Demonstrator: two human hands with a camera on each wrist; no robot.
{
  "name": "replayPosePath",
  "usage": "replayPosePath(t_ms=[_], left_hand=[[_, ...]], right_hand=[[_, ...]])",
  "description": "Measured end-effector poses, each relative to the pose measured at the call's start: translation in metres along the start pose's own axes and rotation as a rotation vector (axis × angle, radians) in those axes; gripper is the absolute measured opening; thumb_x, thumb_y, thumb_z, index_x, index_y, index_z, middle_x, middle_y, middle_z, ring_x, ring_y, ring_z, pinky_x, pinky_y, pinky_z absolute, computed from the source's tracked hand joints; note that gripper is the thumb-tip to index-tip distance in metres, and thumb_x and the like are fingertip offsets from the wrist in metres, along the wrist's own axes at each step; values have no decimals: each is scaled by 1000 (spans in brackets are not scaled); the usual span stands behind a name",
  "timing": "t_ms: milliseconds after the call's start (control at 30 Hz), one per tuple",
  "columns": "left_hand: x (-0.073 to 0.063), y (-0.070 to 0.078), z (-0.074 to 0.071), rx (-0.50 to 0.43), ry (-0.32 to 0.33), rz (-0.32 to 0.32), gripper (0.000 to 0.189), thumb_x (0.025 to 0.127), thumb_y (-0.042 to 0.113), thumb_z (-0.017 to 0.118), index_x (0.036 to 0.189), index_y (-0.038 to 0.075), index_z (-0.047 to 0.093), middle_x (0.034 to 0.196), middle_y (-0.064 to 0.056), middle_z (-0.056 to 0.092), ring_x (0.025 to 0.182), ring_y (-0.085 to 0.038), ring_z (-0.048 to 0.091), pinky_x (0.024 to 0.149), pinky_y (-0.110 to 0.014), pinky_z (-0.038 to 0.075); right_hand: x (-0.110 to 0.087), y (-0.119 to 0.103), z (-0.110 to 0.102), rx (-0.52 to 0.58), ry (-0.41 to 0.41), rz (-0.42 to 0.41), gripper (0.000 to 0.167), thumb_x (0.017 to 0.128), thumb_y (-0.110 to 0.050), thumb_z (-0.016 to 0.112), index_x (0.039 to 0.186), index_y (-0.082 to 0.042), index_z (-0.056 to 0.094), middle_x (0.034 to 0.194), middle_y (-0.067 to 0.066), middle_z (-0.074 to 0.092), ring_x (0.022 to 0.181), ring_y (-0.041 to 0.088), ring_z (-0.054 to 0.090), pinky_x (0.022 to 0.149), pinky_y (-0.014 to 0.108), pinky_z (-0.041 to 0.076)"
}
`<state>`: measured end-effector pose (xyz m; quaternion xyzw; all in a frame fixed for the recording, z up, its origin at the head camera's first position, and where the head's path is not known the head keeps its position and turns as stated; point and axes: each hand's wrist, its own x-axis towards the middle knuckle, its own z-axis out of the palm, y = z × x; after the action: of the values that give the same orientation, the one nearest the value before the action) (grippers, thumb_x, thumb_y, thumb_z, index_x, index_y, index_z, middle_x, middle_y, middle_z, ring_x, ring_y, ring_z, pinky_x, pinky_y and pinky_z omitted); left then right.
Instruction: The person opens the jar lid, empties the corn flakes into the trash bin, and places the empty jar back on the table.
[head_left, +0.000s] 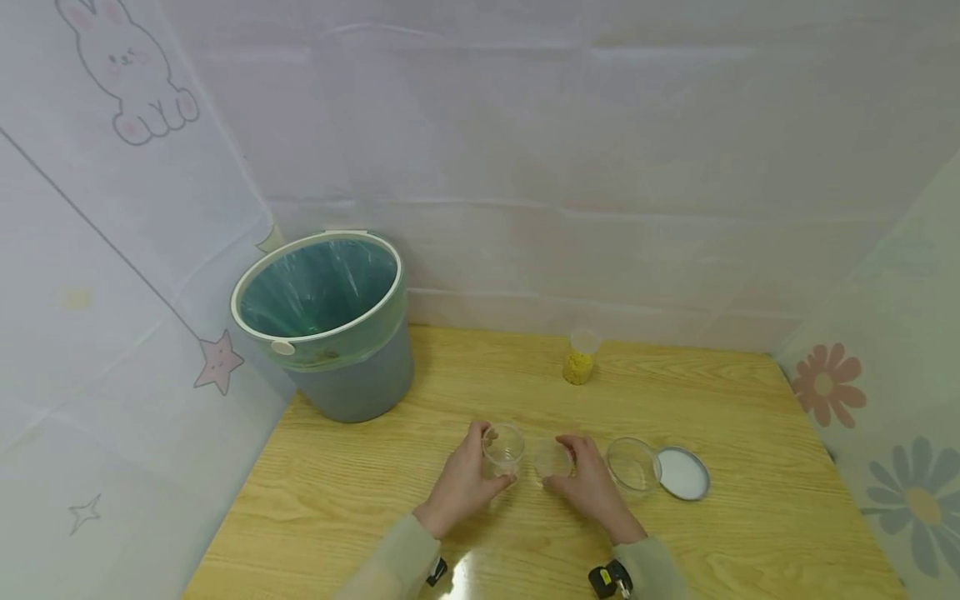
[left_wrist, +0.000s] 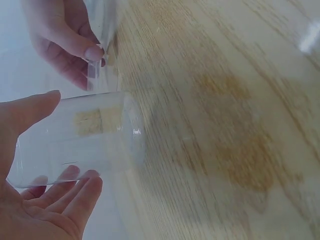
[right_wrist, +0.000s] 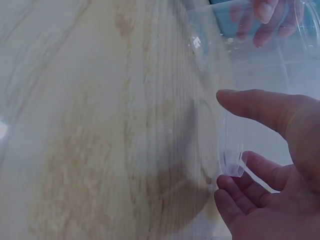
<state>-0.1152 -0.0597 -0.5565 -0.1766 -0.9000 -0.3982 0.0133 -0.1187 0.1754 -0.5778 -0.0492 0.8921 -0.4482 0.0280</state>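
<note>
1. Nearest the camera, pale sleeves [head_left: 401, 554] come in from the bottom of the head view, leading to two bare hands above the wooden worktop [head_left: 337, 508].
2. The left hand [head_left: 463, 482] grasps a clear cup [head_left: 503, 444], thumb on one side and fingers on the other. The cup is about upright, mouth uppermost; whether its base touches the worktop I cannot tell.
3. The right hand [head_left: 592, 483] pinches a shallow clear piece [right_wrist: 232, 145], possibly a lid, between thumb and fingers. It is just beside the cup, with a gap between the two.
4. To the right of that hand is a clear round container [head_left: 633, 465], and next to it a white disc with a grey rim [head_left: 683, 473].
5. Farther back, near the wall, stands a small tub with yellow contents [head_left: 579, 367]. A bin [head_left: 360, 392] with a green liner [head_left: 318, 283] is at the back left.
6. Step in hand, as I judge it: managing the two clear pieces side by side, one in each hand, not joined.
7. A next move probably calls for light, even finger pressure, since such thin-looking walls could flex or slip, and for keeping the cup level.
</note>
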Motion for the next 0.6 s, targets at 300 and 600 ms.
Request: replayPosePath(t_ms=[300,600], left_hand=[[1,-3,0,-22,-10,-10,79,81,21,89,138,4,37,133,-18,57,123,-34,57,102,-46,48],[1,-6,2,-25,-17,-5,79,82,22,89,138,2,37,134,-20,56,124,-34,57,102,-44,48]], right_hand=[[2,5,6,-60,21,5,68,78,-10,87,135,6,55,123,20,52,114,39,53,96,56,47],[2,8,12,-168,65,-52,68,74,-11,91,130,7,58,122,22,53,114,43,52,95,58,46]])
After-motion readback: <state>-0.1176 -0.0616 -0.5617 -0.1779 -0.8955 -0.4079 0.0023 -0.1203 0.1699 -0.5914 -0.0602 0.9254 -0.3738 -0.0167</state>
